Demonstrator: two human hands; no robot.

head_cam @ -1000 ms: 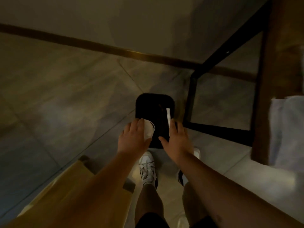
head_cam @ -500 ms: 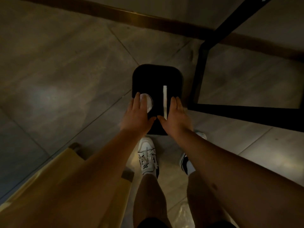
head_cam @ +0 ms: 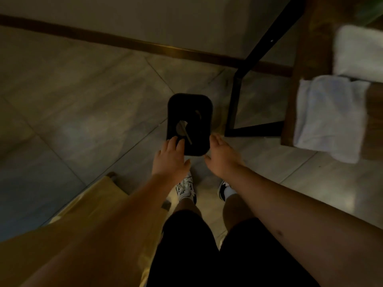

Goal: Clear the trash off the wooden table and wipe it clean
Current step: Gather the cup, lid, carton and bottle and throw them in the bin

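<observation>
A black bin [head_cam: 204, 104] stands on the tiled floor in front of my feet. Inside it lie a round white cup lid [head_cam: 179, 127] and a thin white stick-like wrapper [head_cam: 187, 136], both dim in the shadow. My left hand [head_cam: 170, 158] hovers over the bin's near left rim, fingers apart and holding nothing. My right hand [head_cam: 221, 155] is just right of the bin's near corner, also open and holding nothing. The wooden table [head_cam: 308, 65] shows at the right edge, with a white cloth [head_cam: 329, 117] draped over its corner.
The table's black metal frame [head_cam: 234, 104] stands right beside the bin. A second white towel [head_cam: 358, 50] lies further back on the table. A yellow-brown seat [head_cam: 99, 195] is at my lower left. A wall with a brown skirting [head_cam: 124, 41] runs behind the bin.
Both hands let go: the cup lid from the left and the white stick from the right have dropped into the bin. The hands have drawn back toward me and the view has tilted up.
</observation>
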